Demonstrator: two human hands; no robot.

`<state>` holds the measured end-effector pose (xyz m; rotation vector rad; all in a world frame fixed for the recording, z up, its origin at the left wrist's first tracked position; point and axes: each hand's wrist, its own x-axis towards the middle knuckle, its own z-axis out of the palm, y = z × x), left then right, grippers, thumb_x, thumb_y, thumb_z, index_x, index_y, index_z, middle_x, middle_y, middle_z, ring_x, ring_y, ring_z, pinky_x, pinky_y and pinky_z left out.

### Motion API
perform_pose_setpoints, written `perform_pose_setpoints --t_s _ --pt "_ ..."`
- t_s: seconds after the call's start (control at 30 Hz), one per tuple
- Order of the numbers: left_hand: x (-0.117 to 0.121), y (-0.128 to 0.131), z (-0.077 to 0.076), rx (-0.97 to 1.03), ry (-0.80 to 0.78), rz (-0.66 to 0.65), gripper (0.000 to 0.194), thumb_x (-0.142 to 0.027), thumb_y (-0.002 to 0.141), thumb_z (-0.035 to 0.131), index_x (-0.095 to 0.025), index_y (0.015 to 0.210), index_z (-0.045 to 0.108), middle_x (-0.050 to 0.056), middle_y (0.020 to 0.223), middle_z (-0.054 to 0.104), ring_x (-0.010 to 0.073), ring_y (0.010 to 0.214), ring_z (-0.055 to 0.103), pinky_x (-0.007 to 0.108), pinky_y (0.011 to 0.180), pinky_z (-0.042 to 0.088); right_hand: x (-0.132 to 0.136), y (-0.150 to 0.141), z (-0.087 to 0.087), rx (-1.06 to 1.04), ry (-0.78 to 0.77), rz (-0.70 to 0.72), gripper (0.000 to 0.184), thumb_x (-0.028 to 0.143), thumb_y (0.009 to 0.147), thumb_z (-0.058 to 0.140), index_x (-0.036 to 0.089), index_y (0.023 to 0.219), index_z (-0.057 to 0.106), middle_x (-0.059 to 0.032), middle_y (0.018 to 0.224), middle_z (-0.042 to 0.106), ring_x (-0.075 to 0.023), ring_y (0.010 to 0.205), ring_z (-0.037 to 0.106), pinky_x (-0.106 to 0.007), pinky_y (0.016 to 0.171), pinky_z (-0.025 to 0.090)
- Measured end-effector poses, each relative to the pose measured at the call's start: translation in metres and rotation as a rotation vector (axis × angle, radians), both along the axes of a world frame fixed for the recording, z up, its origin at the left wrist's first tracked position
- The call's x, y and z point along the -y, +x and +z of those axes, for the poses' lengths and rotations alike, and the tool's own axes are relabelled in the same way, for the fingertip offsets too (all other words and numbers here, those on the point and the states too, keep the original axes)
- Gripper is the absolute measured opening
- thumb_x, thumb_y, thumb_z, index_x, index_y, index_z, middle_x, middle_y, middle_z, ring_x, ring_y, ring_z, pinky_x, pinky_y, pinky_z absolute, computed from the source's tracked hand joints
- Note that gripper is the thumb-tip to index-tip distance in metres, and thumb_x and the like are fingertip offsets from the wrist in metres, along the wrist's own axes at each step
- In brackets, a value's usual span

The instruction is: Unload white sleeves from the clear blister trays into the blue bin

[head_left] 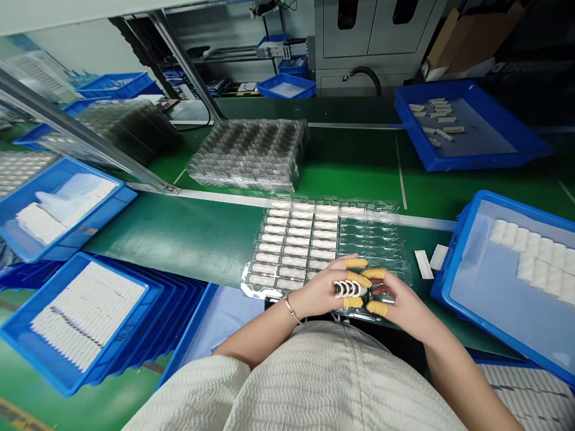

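Yellow finger cots cover fingertips on both hands. My left hand (321, 290), with a bracelet at the wrist, is closed around a short row of white-edged pieces (348, 289) with dark gaps between them. Facing it, my right hand (398, 296) has its thumb and fingers curled round a small grey, shiny part (381, 294); what exactly it is I cannot make out. Both hands are over the near edge of a clear plastic blister tray (372, 239). White rectangular pieces (299, 232) fill its left columns, while most pockets on the right hold nothing.
A stack of clear trays (251, 152) stands behind. To the right, a blue bin (458, 257) holds white pieces, with two loose white pieces (423, 264) beside it. Another blue bin (476, 161) is farther back. Blue bins (148, 293) are stacked at left, near a metal post (112, 158).
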<state>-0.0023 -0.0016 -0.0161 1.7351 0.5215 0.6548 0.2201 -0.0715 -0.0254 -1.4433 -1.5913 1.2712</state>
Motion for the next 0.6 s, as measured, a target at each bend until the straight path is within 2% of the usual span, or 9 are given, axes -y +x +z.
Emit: perform_pose_setpoints --t_s 0.07,0.17,0.3,0.43,0.53,0.6 --pt "0.001 0.001 -0.002 0.008 -0.02 -0.005 0.035 -0.037 0.078 0.077 -0.029 0.111 0.072 0.007 0.147 0.049 0.0283 0.147 0.027 0.049 0.121 0.024 -0.001 -0.009 0.005 0.066 0.044 0.073 0.051 0.039 0.08 0.074 0.027 0.126 0.055 -0.0084 0.129 0.057 -0.0251 0.112 0.059 -0.041 0.092 0.053" --pt "0.003 0.005 0.0 0.003 -0.026 -0.035 0.037 -0.04 0.077 0.077 -0.03 0.112 0.071 0.006 0.149 0.048 0.0295 0.149 0.021 0.051 0.121 0.022 -0.005 -0.024 0.009 0.117 0.108 0.147 0.038 0.031 0.082 0.071 0.026 0.118 0.06 -0.0076 0.121 0.061 -0.0255 0.111 0.06 -0.041 0.094 0.051" --pt "0.004 0.009 0.007 -0.018 0.003 -0.057 0.039 -0.044 0.076 0.077 -0.03 0.112 0.071 0.006 0.148 0.049 0.031 0.148 0.024 0.052 0.121 0.021 -0.011 -0.036 0.005 0.115 0.185 0.174 0.025 0.021 0.086 0.062 0.024 0.11 0.064 -0.0076 0.111 0.064 -0.024 0.102 0.062 -0.039 0.086 0.052" --pt "0.004 0.006 0.011 -0.053 0.108 -0.076 0.042 -0.044 0.076 0.078 -0.032 0.114 0.069 0.006 0.147 0.048 0.0305 0.148 0.024 0.052 0.123 0.014 -0.016 -0.031 0.007 0.285 0.312 0.198 0.013 0.017 0.086 0.056 0.021 0.095 0.063 -0.0079 0.098 0.066 -0.0243 0.094 0.06 -0.039 0.078 0.051" --pt "0.003 -0.001 0.009 -0.102 0.105 -0.05 0.066 -0.036 0.078 0.076 -0.032 0.139 0.05 0.008 0.156 0.033 0.0302 0.15 0.018 0.052 0.123 0.015 -0.021 -0.019 0.015 0.49 0.473 0.255 0.012 0.018 0.089 0.053 0.02 0.089 0.065 -0.0085 0.089 0.066 -0.025 0.087 0.058 -0.039 0.072 0.05" --pt "0.003 -0.005 0.003 -0.104 -0.033 0.023 0.077 -0.034 0.081 0.072 -0.029 0.148 0.035 0.012 0.157 0.031 0.0304 0.148 0.023 0.052 0.122 0.019 -0.026 -0.008 0.02 0.612 0.598 0.281 0.016 0.02 0.092 0.052 0.019 0.099 0.067 -0.0099 0.092 0.067 -0.0264 0.091 0.058 -0.04 0.075 0.05"
